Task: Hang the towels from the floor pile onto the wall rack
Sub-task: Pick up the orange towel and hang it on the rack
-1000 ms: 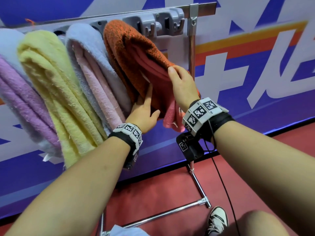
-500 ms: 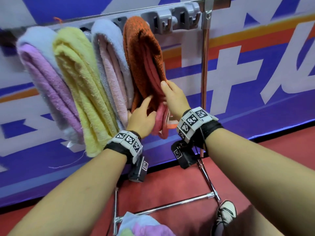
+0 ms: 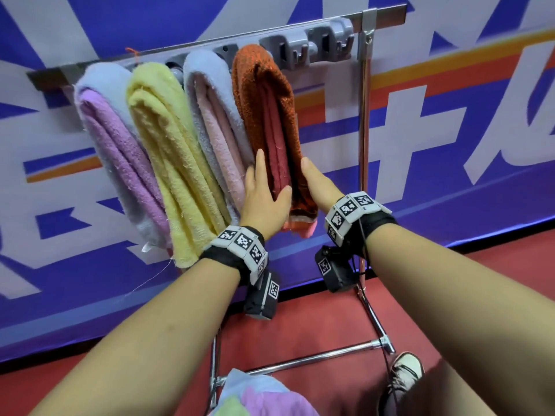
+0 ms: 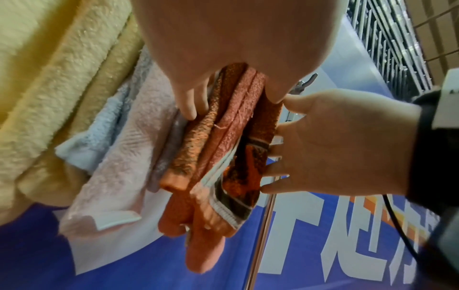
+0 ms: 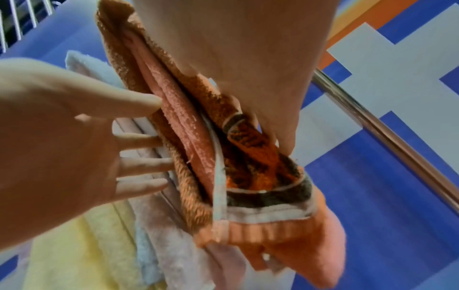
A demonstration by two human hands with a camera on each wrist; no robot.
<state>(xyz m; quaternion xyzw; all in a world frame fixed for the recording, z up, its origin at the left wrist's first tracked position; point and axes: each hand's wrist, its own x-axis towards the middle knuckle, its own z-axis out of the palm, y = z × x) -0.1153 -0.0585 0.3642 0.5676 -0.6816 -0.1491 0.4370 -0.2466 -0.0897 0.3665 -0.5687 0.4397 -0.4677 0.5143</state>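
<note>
So the rust-orange terry towel with the red inner fold (image 3: 264,115) is draped over the grey wall rack with plastic hooks (image 3: 312,40), upper middle of the frame, fourth in a row after the lilac (image 3: 120,151), yellow (image 3: 168,151) and pale blue-pink (image 3: 216,124) towels. It's sandwiched between both hands: the left hand (image 3: 264,199) is laid flat on its left side, fingers straight, thumb across the front, and the right hand (image 3: 318,187) is pressed against its right side with straight fingers. More towels (image 3: 258,397) are piled at the bottom edge
</note>
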